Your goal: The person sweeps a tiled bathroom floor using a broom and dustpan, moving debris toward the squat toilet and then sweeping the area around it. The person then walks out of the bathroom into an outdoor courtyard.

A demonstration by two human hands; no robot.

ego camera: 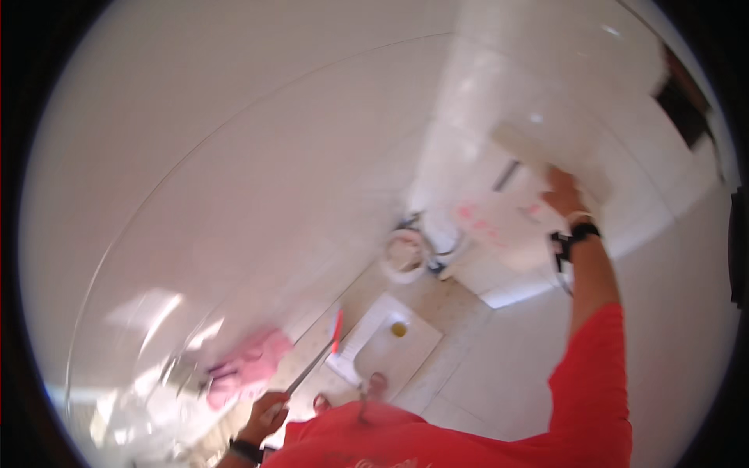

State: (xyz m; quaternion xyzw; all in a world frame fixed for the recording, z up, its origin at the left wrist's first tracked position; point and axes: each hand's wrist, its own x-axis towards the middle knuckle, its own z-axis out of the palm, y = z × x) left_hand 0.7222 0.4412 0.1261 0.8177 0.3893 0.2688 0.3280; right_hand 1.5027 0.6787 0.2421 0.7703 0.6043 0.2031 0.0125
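My left hand (268,414) is closed around the grey stick of a long-handled tool (310,367). The tool has a narrow red-and-white head (337,332), held above the floor beside a white squat toilet (374,342). A yellowish round spot (399,329) shows at the toilet's drain end. Stretched far out to the right, my right hand (563,192) is at a pale beige, elongated thing (526,146) against the white wall (562,88). Blur hides whether that hand grips the thing or only touches it. A short dark grey bar (507,175) shows just left of the hand.
A round white bucket or bin (404,254) stands in the corner beyond the toilet, near dark hoses or cords (439,257). Pink cloth or a bag (251,362) is at the lower left. Red marks (480,222) and a dark box (681,111) are on the wall.
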